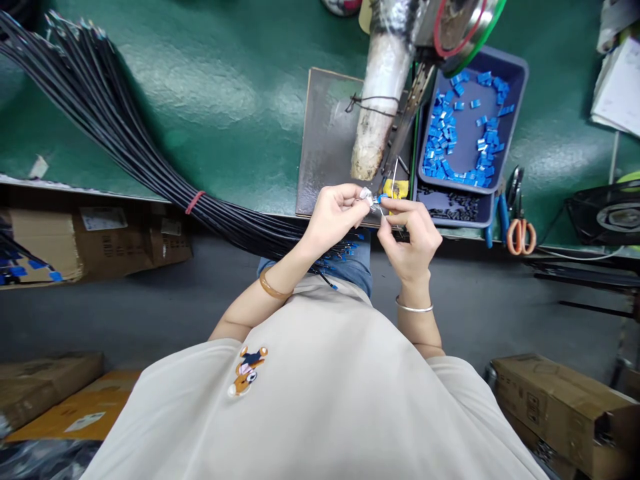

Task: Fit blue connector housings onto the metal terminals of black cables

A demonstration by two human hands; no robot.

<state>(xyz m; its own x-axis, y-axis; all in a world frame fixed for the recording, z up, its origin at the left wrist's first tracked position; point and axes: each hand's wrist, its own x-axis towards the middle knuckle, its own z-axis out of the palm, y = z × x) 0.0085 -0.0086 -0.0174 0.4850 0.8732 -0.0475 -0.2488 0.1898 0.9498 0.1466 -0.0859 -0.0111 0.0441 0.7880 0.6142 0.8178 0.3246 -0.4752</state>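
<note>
My left hand point(336, 217) is closed in a pinch at the front edge of the green bench. At its fingertips is a whitish and silvery bit, too small to name. Close by on the right, my right hand point(411, 237) also pinches, its index fingertip against a small blue connector piece point(382, 198). A thin silvery strand shows by its thumb; what the fingers grip is partly hidden. Below the left wrist, a bundle of black cables point(235, 223) with blue ends runs over the bench edge to my lap. Just beyond the fingers sits a yellow piece point(397, 189).
A plastic-wrapped pipe point(383, 93) hangs over a dark board point(325, 140), beside a green-rimmed spool point(475, 37). A grey tray point(520, 87) holds blue pieces; a lower tray point(483, 213) holds small black parts. Orange-handled scissors point(521, 237) and cardboard boxes point(565, 407) are on the right.
</note>
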